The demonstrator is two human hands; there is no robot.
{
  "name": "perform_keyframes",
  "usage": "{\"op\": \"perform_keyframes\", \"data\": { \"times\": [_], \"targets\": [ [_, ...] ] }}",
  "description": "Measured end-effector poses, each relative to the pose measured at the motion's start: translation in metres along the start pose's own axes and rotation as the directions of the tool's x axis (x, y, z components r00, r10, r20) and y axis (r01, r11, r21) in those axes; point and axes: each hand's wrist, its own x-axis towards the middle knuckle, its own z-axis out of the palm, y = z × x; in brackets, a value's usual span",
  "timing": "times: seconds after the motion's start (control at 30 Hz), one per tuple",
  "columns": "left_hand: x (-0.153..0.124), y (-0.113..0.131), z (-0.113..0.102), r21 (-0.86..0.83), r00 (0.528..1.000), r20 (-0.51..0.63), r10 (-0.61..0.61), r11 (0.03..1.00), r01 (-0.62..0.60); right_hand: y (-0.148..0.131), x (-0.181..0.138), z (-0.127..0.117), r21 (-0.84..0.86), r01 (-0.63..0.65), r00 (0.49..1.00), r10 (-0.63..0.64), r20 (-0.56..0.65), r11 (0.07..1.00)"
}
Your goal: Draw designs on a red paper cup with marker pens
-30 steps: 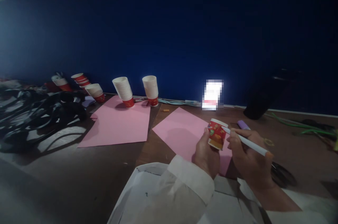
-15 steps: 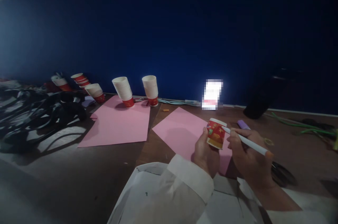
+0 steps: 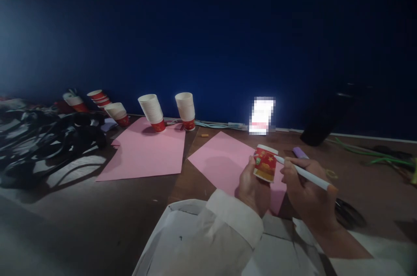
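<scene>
A red paper cup [image 3: 265, 164] with a white rim and gold print, a star among it, is gripped by my left hand [image 3: 254, 187]. The fingers behind the cup are hidden. My right hand [image 3: 306, 189] is closed round a white marker [image 3: 308, 175] with an orange end, its tip at the right side of the cup; whether it touches cannot be told. Below the cup lies a pink sheet of paper [image 3: 218, 159]. A purple marker cap [image 3: 299, 152] shows just behind my right hand.
Nested paper cups [image 3: 151, 111] stand on another pink sheet [image 3: 150, 154], with a second stack [image 3: 185, 109] to its right. Black cables [image 3: 39, 146] crowd the left. A bright, pixelated screen [image 3: 261, 115] leans at the wall. A black cylinder [image 3: 325, 119] and green wires [image 3: 358, 150] are right.
The cup has turned slightly in my left hand, so its star now sits nearer the middle, and it has shifted a little left. My right hand and the marker have barely moved.
</scene>
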Motion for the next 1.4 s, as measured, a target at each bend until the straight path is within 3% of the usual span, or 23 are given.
{"op": "perform_keyframes", "data": {
  "times": [0.77, 0.93, 1.4],
  "targets": [
    [0.0022, 0.0000, -0.0030, -0.060, 0.999, 0.049, 0.005, 0.998, -0.002, -0.0002, 0.0001, 0.0004, -0.014, 0.059, 0.998, -0.059, -0.007, 0.998],
    [0.0041, -0.0005, -0.0052, -0.051, 1.000, 0.015, -0.004, 0.999, 0.005, -0.0010, -0.0003, 0.0014, 0.012, 0.016, 1.000, -0.016, 0.001, 1.000],
    [0.0047, 0.0003, -0.0065, -0.067, 0.999, 0.052, -0.004, 0.998, 0.007, 0.0026, -0.0020, 0.0024, -0.015, 0.021, 0.999, -0.021, 0.030, 1.000]
  ]
}}
